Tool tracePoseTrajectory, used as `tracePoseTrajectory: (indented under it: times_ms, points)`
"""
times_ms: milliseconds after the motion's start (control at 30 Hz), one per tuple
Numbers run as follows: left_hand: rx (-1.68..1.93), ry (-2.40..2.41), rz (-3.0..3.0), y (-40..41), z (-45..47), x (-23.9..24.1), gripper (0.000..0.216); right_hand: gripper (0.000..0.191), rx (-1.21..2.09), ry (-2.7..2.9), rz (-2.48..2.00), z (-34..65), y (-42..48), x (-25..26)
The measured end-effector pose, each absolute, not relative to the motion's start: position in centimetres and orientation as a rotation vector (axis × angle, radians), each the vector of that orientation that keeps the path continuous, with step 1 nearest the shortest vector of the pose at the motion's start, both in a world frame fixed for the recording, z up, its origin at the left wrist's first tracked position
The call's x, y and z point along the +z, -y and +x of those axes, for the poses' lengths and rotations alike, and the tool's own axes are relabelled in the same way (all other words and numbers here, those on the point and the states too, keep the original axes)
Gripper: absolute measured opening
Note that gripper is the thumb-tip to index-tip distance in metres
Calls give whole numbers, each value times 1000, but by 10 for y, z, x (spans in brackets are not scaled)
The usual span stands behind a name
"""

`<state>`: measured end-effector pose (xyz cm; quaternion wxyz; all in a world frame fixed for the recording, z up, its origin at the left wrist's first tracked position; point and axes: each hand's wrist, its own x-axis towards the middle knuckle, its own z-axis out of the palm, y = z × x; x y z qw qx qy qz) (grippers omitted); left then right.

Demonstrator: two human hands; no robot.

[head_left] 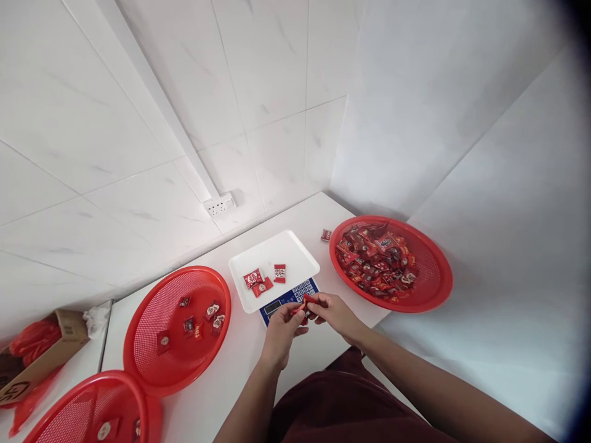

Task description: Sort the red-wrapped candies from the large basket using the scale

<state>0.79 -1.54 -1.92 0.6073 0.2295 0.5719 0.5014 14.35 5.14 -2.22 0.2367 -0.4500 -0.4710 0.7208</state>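
Observation:
My left hand [282, 332] and my right hand [333, 314] meet over the front of a blue and white scale [273, 266], fingers pinched together on a small red wrapped candy [302, 306]. Three red candy packets [264, 280] lie on the scale's white tray. To the right, a red mesh basket [434, 289] holds a heap of red wrapped candies. To the left, another red basket [152, 369] holds several scattered candies.
A third red basket [69, 418] shows at the bottom left corner with a few candies. One loose candy [326, 234] lies on the white table behind the scale. A cardboard box [44, 357] with red bags sits far left. A wall socket [220, 204] is on the tiled wall.

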Motion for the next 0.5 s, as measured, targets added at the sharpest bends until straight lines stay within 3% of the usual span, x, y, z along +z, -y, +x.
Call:
tracePoseTrajectory:
  times_ms: [200, 267, 400, 500]
  points:
    - [1348, -1564, 1024, 12, 1, -26, 12, 32, 2312, 758, -1093, 146, -53, -20]
    - [1371, -1525, 1004, 12, 0, -23, 18, 35, 2273, 807, -1093, 147, -55, -22]
    - [1320, -1358, 703, 13, 2, -20, 49, 37, 2061, 1043, -1190, 145, -58, -28]
    - [1129, -1307, 652, 11, 3, -25, 39, 36, 1935, 1204, -1219, 142, -57, -37]
